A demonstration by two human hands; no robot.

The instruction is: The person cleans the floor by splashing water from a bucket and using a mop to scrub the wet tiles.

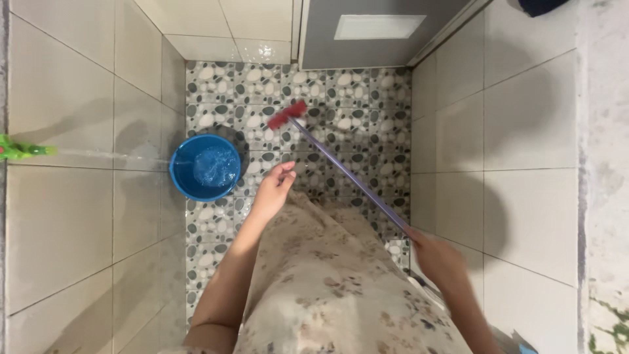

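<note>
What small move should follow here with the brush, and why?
Probably draw the red brush head back across the pebble-pattern floor: the right hand grips the purple handle, the head rests far out, and the left hand is free.

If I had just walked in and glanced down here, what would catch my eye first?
Probably the bright blue bucket on the pebble-patterned floor, filling from a stream of water that comes off a green tap on the left wall. Next, the red-headed brush on its long purple handle, gripped by the right hand and reaching toward the grey door. The left hand hangs free beside the bucket.
</note>
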